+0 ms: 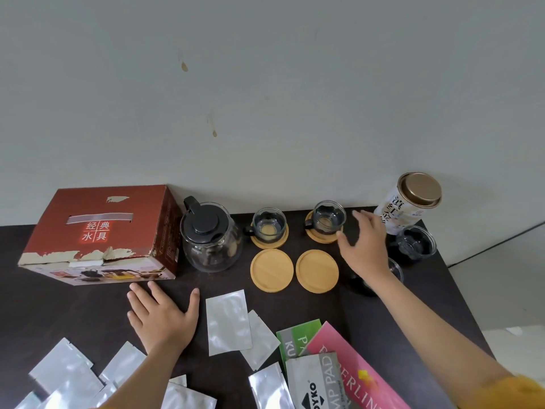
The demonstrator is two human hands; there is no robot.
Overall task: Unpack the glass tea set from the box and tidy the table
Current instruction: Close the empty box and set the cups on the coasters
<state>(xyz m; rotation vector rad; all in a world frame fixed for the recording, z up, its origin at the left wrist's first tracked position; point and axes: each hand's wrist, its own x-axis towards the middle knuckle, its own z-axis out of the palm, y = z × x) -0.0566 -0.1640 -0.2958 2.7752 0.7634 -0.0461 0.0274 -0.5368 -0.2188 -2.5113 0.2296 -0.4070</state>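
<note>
A red cardboard box (pixel 100 231) stands shut at the back left of the dark table (pixel 427 305). Beside it is a glass teapot (pixel 211 237) with a black lid. Two glass cups (pixel 269 224) (pixel 328 216) sit on wooden coasters at the back; two bare coasters (pixel 272 270) (pixel 317 271) lie in front of them. Another glass cup (pixel 417 245) stands at the far right, and one more (pixel 395 268) is partly hidden under my right wrist. My right hand (pixel 365 246) hovers open just right of the second cup. My left hand (pixel 162 315) rests flat on the table.
A white tea tin (pixel 408 202) with a gold lid leans at the back right. Several silver foil sachets (pixel 228 321) and coloured packets (pixel 351 370) are scattered along the near side. The wall rises directly behind; the table's right edge lies near the far-right cup.
</note>
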